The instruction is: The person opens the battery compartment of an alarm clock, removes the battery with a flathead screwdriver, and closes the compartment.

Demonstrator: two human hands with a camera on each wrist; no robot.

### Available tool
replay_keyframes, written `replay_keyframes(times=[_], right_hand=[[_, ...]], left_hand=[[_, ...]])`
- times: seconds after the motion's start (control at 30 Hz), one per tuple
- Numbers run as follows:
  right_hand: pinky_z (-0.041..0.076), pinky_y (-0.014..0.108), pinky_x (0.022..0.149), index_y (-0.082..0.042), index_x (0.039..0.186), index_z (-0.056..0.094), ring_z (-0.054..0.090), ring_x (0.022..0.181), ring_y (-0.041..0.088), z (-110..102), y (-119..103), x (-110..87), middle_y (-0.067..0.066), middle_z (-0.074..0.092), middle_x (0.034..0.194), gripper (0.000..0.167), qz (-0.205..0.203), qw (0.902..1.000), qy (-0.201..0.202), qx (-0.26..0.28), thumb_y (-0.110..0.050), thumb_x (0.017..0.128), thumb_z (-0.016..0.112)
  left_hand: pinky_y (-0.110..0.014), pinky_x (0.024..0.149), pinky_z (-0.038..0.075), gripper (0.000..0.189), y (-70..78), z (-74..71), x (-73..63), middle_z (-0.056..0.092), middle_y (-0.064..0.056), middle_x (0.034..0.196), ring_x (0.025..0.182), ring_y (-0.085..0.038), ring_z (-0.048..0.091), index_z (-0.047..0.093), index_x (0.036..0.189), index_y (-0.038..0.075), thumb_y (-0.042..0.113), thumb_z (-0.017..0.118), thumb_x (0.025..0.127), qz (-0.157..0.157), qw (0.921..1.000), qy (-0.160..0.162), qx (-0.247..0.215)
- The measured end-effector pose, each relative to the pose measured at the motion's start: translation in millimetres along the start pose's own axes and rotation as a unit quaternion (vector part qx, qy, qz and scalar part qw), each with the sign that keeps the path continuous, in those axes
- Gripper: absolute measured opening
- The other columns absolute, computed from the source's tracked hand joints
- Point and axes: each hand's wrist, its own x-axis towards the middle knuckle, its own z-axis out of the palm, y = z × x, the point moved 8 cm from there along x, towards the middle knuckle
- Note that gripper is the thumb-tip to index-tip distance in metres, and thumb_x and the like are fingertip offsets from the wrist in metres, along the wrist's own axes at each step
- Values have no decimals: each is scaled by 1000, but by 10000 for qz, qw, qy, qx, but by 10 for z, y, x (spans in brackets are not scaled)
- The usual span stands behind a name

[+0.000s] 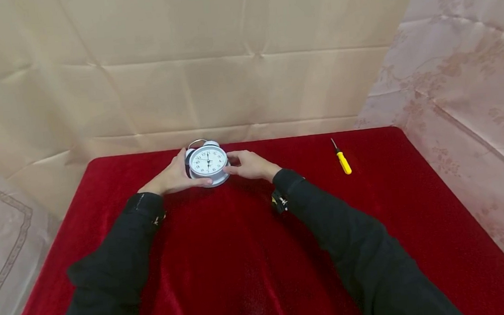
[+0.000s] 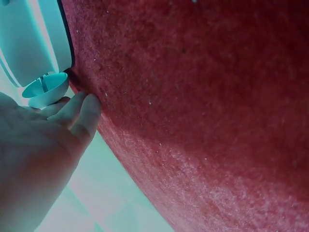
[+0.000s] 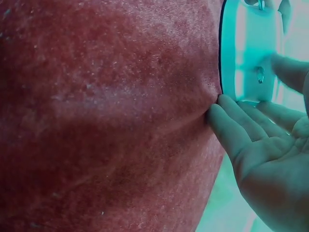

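A white twin-bell alarm clock (image 1: 209, 160) lies face up near the far edge of the red-covered table. Its dial and wire handle show in the head view. My left hand (image 1: 173, 178) holds it from the left, thumb along the near rim and fingers at the bell side. In the left wrist view, those fingers reach round a cup-shaped bell (image 2: 48, 93). From the right, my right hand (image 1: 250, 166) grips the casing between thumb and fingers. The right wrist view shows the thumb on the clock's side (image 3: 251, 48), with the other fingertips down at the cloth.
A screwdriver (image 1: 344, 163) with a yellow handle lies to the right on the red cloth (image 1: 243, 258). Beige fabric (image 1: 228, 89) hangs behind the table's far edge. Patterned pale fabric (image 1: 466, 83) rises on the right, and white cloth (image 1: 3, 249) is at the left.
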Motion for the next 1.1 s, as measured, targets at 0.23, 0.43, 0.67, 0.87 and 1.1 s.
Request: replay_keyframes(times=[0.23,0.43,0.67,0.87,1.1], right_hand=[[41,35,110,-5,151,47,55,129,22,9,19,-1,12,58,142,59,106,9999,-57,80,-18,98,69],[43,34,108,-5,150,48,56,128,21,18,46,10,13,60,139,59,50,9997,-36,223,-16,97,70],[45,35,106,-9,152,48,56,127,21,31,96,16,11,60,141,62,148,9994,-43,323,-19,96,72],[44,35,107,-9,152,48,56,127,20,29,112,17,10,60,141,62,143,9994,-39,310,-19,96,72],[43,35,108,-11,152,48,55,128,20,25,110,4,9,59,141,63,148,9994,-30,310,-20,95,73]], left_hand=[[-55,111,33,107,-3,3,0,42,-12,145,131,-28,39,24,153,4,30,91,74,1,9999,-26,-170],[-56,111,32,108,-9,9,-4,43,-14,144,131,-30,40,25,153,2,29,92,73,-10,10000,-25,-72],[-57,110,33,107,-8,7,3,45,-14,144,130,-31,42,28,152,4,30,93,71,87,10000,5,-26],[-56,110,34,105,-15,10,18,46,-12,144,129,-28,43,31,152,6,29,94,70,131,9999,58,-36],[-55,109,35,103,17,5,-6,47,-15,141,126,-30,45,32,151,4,28,93,71,96,9999,73,38]])
